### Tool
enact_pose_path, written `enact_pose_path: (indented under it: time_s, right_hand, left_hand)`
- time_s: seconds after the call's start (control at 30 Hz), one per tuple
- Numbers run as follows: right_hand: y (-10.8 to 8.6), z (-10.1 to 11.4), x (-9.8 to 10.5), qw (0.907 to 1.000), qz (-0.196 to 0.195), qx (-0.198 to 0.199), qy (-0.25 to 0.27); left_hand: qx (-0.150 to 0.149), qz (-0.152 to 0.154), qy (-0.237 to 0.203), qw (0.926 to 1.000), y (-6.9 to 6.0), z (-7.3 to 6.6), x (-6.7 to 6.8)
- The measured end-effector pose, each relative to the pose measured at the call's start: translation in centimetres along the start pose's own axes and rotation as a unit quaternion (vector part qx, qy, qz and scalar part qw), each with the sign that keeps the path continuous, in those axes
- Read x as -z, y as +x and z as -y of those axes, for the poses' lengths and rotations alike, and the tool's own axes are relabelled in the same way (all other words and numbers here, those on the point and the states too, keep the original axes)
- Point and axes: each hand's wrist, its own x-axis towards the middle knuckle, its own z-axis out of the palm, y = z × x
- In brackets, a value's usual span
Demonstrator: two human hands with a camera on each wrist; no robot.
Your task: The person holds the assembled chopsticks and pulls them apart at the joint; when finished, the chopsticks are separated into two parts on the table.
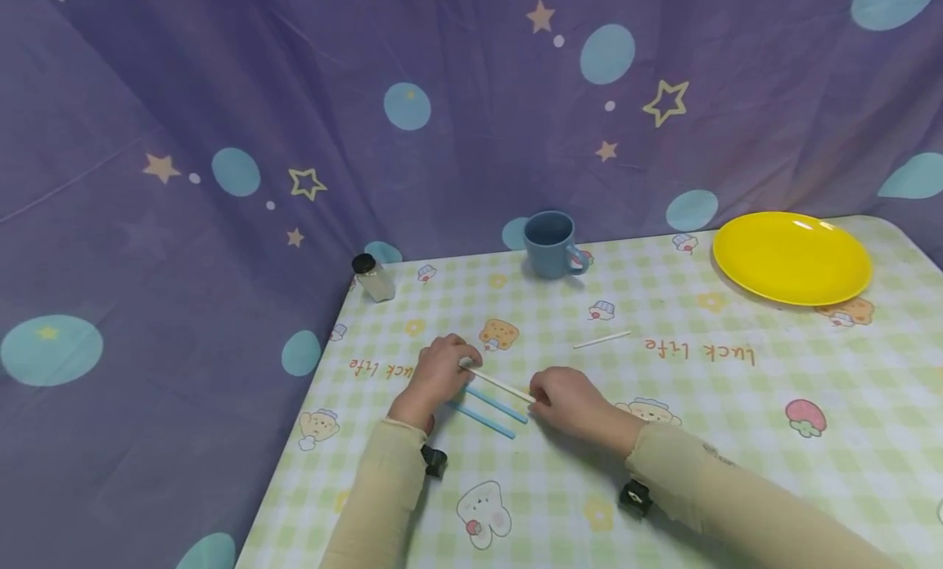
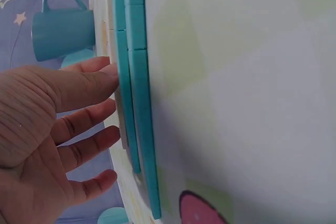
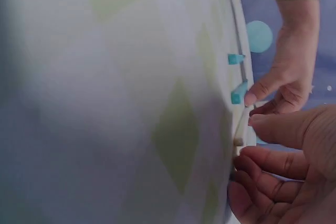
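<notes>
In the head view, my left hand pinches the far-left end of a thin cream stick between thumb and forefinger. Two light-blue sticks lie side by side just below it, partly under that hand; the left wrist view shows grooves across these teal sticks. My right hand is at the cream stick's other end. Its thumb and bent fingers stand around the stick's tip in the right wrist view, with a gap between them. A shorter white stick lies apart, above the right hand.
A blue mug stands at the back edge, handle to the right. A black-capped shaker jar is at the back left corner. The yellow plate lies at the back right. A checked cloth covers the table; a purple curtain hangs behind.
</notes>
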Motion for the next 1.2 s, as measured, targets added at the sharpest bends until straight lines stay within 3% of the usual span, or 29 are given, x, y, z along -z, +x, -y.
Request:
enact_pose_path:
  time_s: [0.43,0.7,0.87,1.2]
  right_hand:
    - [0.7,0.7,-1.0,0.9963,-0.024,-0.048,-0.068]
    - [0.6,0.5,-0.3,0.9949,-0.041,-0.076,-0.052]
    - [0.3,0.1,0.7,0.9950,-0.060,-0.071,-0.038]
    - [-1.3,-1.0,3.3,0.9925,-0.109,-0.054,-0.007]
  left_hand:
    - [-0.004,-0.010,0.023,0.9997,0.1,-0.1,-0.6]
    - [-0.010,-0.043,0.016,0.9989,-0.2,0.1,-1.0]
    - [-0.020,-0.061,0.002,0.9979,-0.2,0.0,-1.1]
    - [-0.084,-0.092,-0.024,0.9919,-0.3,-1.8,-0.3]
